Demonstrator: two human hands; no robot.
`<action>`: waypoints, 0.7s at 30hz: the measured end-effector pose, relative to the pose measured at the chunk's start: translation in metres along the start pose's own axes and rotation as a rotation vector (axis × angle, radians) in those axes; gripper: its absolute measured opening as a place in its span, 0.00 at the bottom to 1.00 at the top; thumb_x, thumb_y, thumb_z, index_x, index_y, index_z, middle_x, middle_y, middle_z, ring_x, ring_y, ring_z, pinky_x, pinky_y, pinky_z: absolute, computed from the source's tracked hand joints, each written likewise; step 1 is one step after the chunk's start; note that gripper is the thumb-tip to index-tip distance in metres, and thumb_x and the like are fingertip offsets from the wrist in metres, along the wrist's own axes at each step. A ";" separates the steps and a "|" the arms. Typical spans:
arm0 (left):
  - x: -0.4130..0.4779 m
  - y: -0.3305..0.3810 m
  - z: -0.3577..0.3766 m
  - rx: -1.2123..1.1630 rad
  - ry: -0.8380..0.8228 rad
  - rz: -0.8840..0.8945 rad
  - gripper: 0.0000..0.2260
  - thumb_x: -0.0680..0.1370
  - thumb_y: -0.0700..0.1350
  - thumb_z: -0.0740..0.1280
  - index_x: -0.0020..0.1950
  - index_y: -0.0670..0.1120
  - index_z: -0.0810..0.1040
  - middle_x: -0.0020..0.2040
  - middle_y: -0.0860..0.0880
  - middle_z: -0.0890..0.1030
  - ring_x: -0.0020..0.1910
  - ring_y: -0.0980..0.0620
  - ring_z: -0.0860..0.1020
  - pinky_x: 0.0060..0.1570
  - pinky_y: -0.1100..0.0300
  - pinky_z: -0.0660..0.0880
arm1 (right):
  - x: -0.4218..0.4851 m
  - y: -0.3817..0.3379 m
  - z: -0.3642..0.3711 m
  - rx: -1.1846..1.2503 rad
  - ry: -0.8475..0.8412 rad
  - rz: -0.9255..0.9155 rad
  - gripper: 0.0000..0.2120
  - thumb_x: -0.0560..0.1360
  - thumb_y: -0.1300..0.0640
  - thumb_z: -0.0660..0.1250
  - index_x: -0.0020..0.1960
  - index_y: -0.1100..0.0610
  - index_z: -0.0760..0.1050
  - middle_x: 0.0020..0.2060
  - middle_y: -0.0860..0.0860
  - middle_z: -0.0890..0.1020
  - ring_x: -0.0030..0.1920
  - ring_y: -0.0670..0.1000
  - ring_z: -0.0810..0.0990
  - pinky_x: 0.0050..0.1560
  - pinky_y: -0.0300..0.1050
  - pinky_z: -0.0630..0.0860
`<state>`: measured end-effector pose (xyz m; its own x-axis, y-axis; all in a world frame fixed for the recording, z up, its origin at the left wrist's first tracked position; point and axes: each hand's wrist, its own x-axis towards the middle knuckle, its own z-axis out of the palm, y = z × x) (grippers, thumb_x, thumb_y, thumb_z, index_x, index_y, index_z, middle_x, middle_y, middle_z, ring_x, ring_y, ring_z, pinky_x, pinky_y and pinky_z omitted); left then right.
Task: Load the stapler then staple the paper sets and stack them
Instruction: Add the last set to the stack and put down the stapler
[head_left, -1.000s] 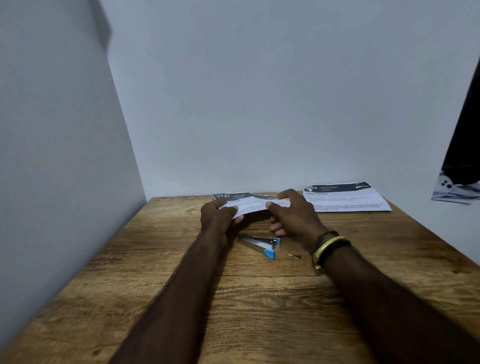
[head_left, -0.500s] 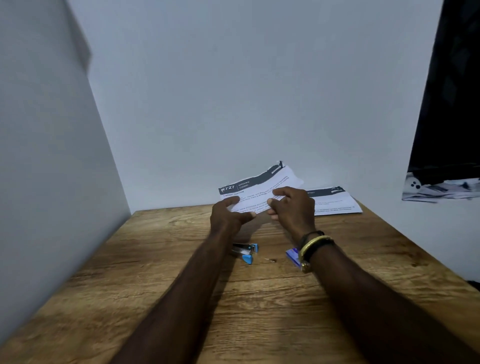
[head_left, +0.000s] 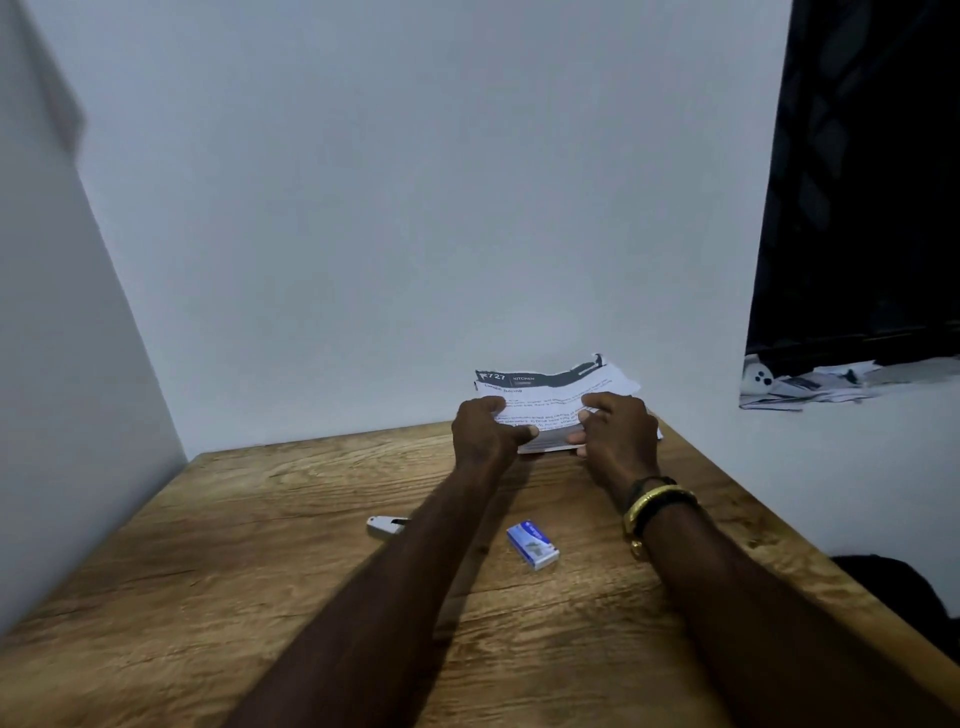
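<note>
Both the left hand (head_left: 485, 428) and right hand (head_left: 615, 426) pinch a printed paper set (head_left: 550, 397) at the table's (head_left: 260, 571) far edge, the left forearm hiding most of the stapler (head_left: 383, 526) beside the staple box (head_left: 532, 545).

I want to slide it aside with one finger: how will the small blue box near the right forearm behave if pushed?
The small blue box lies flat on its broad face on the wooden table, so it should slide, not roll or tip. It looks like thin card, probably light. Pushed at one corner, it would likely spin.
</note>
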<state>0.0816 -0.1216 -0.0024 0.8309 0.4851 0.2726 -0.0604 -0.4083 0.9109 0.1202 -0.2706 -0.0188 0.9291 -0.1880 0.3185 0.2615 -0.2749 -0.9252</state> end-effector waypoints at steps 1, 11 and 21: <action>0.002 -0.001 0.006 0.011 -0.009 -0.005 0.32 0.65 0.41 0.83 0.66 0.39 0.78 0.66 0.41 0.78 0.65 0.44 0.77 0.67 0.51 0.75 | 0.004 0.004 -0.002 -0.011 0.003 0.016 0.10 0.79 0.62 0.69 0.59 0.57 0.84 0.50 0.56 0.88 0.40 0.54 0.89 0.52 0.59 0.85; 0.014 -0.017 0.041 0.161 -0.093 -0.090 0.31 0.65 0.46 0.82 0.65 0.45 0.77 0.65 0.45 0.78 0.65 0.45 0.77 0.67 0.51 0.75 | 0.027 0.023 -0.006 -0.129 -0.008 0.155 0.09 0.77 0.61 0.68 0.55 0.55 0.84 0.29 0.46 0.84 0.34 0.51 0.88 0.52 0.55 0.85; 0.027 -0.019 0.056 0.609 -0.124 -0.030 0.24 0.71 0.59 0.72 0.62 0.49 0.81 0.65 0.47 0.78 0.68 0.43 0.71 0.65 0.48 0.67 | 0.041 0.024 -0.001 -0.515 -0.099 0.141 0.09 0.77 0.54 0.67 0.52 0.58 0.81 0.54 0.58 0.85 0.60 0.61 0.82 0.57 0.48 0.78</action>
<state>0.1364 -0.1443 -0.0299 0.8878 0.4242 0.1784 0.2594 -0.7815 0.5674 0.1639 -0.2861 -0.0273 0.9726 -0.1735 0.1546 -0.0062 -0.6845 -0.7290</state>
